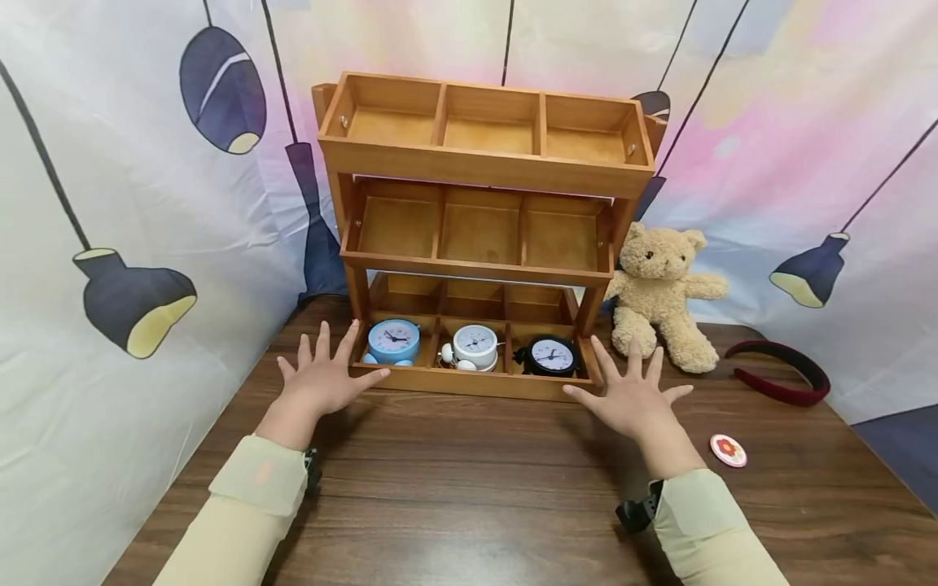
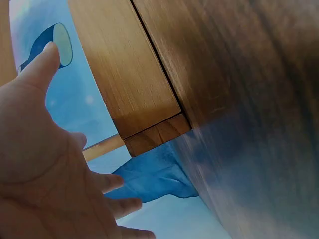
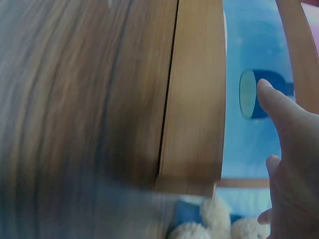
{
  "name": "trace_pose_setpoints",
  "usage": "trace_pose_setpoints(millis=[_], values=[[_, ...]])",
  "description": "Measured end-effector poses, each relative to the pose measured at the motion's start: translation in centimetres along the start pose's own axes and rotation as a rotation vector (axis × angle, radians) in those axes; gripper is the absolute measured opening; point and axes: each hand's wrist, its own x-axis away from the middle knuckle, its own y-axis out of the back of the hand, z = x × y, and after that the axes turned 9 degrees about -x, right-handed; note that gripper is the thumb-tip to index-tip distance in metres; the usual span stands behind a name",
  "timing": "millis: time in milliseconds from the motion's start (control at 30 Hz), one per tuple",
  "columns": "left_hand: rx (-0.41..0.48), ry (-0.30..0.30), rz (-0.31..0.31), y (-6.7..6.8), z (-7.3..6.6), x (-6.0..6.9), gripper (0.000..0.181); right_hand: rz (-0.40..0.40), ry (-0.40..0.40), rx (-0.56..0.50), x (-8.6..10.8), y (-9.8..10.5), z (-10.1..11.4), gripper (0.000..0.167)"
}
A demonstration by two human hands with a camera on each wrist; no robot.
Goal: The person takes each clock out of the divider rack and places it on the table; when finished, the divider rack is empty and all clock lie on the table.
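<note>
A three-tier wooden shelf (image 1: 484,162) with divided trays stands on the table. Its bottom tray holds a blue alarm clock (image 1: 394,342) on the left, a white one (image 1: 475,345) in the middle and a black one (image 1: 551,356) on the right. My left hand (image 1: 322,381) spreads its fingers beside the tray's left front corner; my right hand (image 1: 630,400) does likewise at the right corner. Neither holds anything. In the left wrist view, the palm (image 2: 45,169) faces the tray's wooden end (image 2: 134,74). Whether any fingertip touches the wood I cannot tell.
A teddy bear (image 1: 655,293) sits right of the shelf. Beyond my right hand lie a dark red headband (image 1: 795,395) and a round flower badge (image 1: 728,450). Behind the brown table (image 1: 469,496) hangs a curtain (image 1: 733,146) printed with lamps.
</note>
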Motion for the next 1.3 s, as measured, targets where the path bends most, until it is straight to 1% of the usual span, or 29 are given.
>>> trace_pose_setpoints(millis=[100, 200, 267, 400, 533, 600, 700, 800, 867, 1067, 1200, 1300], values=[[-0.003, 0.003, 0.046, 0.2, 0.0, -0.5, 0.108, 0.005, 0.026, 0.011, -0.4, -0.3, 1.2, 0.097], [-0.002, 0.002, 0.082, 0.5, -0.2, -1.1, 0.109, -0.014, 0.084, 0.016, -1.0, -0.7, 2.6, 0.095], [0.004, 0.0, 0.096, 0.6, -0.4, -1.6, 0.109, -0.026, 0.132, 0.02, -1.4, -1.1, 3.6, 0.094], [0.033, 0.0, 0.11, 0.6, -0.7, -2.4, 0.112, -0.033, 0.214, 0.013, -2.3, -1.7, 6.0, 0.091], [0.076, 0.005, 0.116, 0.4, -0.9, -3.1, 0.116, -0.035, 0.282, 0.019, -3.0, -2.3, 8.7, 0.089], [0.091, 0.01, 0.117, 0.2, -0.9, -3.4, 0.12, -0.038, 0.312, 0.018, -3.5, -2.6, 10.0, 0.09], [0.099, 0.019, 0.119, 0.0, -0.7, -3.7, 0.125, -0.05, 0.359, -0.013, -4.3, -3.3, 11.6, 0.094], [0.11, 0.033, 0.117, -0.3, -0.6, -3.8, 0.129, -0.046, 0.381, -0.071, -5.1, -3.9, 13.1, 0.1], [0.131, 0.043, 0.119, -0.5, -0.5, -3.8, 0.131, -0.033, 0.381, -0.115, -5.6, -4.3, 14.2, 0.104], [0.189, 0.088, 0.151, -0.8, -0.6, -4.0, 0.135, 0.043, 0.355, -0.208, -6.5, -5.4, 17.3, 0.109], [0.226, 0.099, 0.16, -0.9, -0.6, -4.1, 0.136, 0.092, 0.366, -0.234, -7.0, -6.1, 18.9, 0.108], [0.239, 0.1, 0.162, -1.0, -0.5, -4.2, 0.136, 0.114, 0.372, -0.239, -7.4, -6.8, 19.9, 0.106]])
